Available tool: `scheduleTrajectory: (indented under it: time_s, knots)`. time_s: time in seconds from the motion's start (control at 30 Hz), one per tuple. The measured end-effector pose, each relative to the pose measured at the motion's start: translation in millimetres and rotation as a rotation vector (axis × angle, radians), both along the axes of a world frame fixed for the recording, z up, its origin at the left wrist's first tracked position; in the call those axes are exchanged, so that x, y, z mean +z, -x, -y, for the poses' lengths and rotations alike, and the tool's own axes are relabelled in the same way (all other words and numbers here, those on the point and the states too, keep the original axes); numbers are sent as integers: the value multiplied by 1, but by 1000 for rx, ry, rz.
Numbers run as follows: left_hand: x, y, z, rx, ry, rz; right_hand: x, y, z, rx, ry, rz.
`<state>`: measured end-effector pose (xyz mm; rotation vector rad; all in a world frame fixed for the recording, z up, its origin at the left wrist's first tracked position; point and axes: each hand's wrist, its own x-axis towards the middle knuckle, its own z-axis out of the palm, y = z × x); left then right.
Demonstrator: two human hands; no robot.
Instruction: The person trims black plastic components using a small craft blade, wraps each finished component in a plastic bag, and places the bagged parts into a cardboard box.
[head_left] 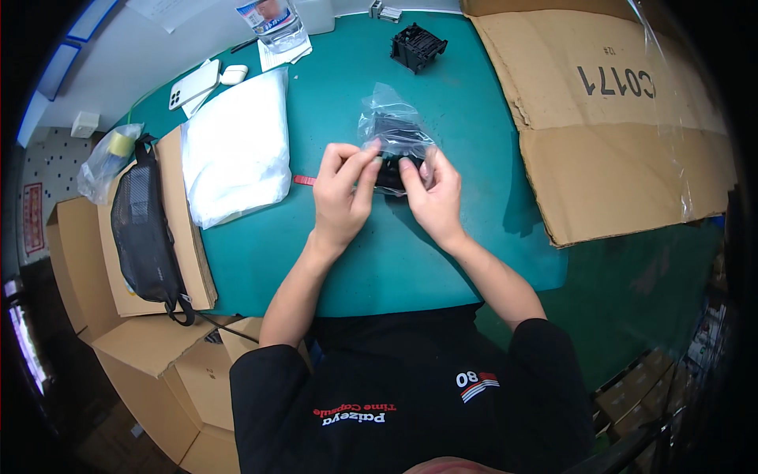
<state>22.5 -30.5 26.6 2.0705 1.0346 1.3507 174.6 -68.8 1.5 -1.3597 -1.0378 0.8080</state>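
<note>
Over the middle of the green table, a clear plastic bag (386, 103) surrounds a black part (388, 170), whose details are hard to make out through the film. My left hand (344, 183) pinches the bag's edge between thumb and fingers on the left side. On the other side my right hand (434, 188) grips the bag, its thumb lying against the black part. Farther back stands a second black plastic part (417, 47), boxy with an open frame, touched by neither hand. Just left of my left hand lies a small red strip (304, 180).
A stack of clear plastic bags (237, 150) lies to the left, beside a black pouch (142, 229) on cardboard. Behind are a white phone (194, 84) and a white earbud case (234, 75). A large cardboard box (608, 126) covers the right side; open boxes (170, 387) stand lower left.
</note>
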Motion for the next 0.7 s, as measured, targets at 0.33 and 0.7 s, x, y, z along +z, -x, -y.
scheduleTrajectory:
  time_s: [0.33,0.7]
  knots:
    - [3,-10,23,48,294,77,17,-16,-5,-58,-269,388]
    - [7,12,-6,182,284,-23,42,0,10,94,-311,135]
